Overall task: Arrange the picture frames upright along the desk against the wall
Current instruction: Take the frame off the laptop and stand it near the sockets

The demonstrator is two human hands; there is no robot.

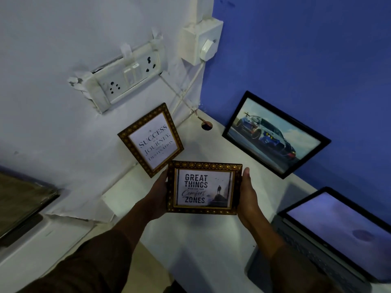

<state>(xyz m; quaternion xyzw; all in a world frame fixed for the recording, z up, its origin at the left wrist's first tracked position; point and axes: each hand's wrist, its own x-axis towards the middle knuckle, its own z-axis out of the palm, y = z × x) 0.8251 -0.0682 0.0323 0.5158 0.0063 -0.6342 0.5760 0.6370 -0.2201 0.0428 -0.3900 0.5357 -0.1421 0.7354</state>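
A gold-framed picture reading "Great Things" [204, 188] is held above the white desk [190, 240], my left hand [157, 194] on its left edge and my right hand [247, 194] on its right edge. Behind it a matching gold frame reading "Success is a Journey" [151, 140] stands upright, leaning against the white wall. A larger black frame with a car picture [275, 134] leans upright against the blue wall on the right.
An open laptop [338, 231] sits at the right of the desk. A socket panel [124, 77] and a switch box [201, 41] hang on the wall, with cables running down to a desk hole [206, 125]. A dark object [21, 201] lies at far left.
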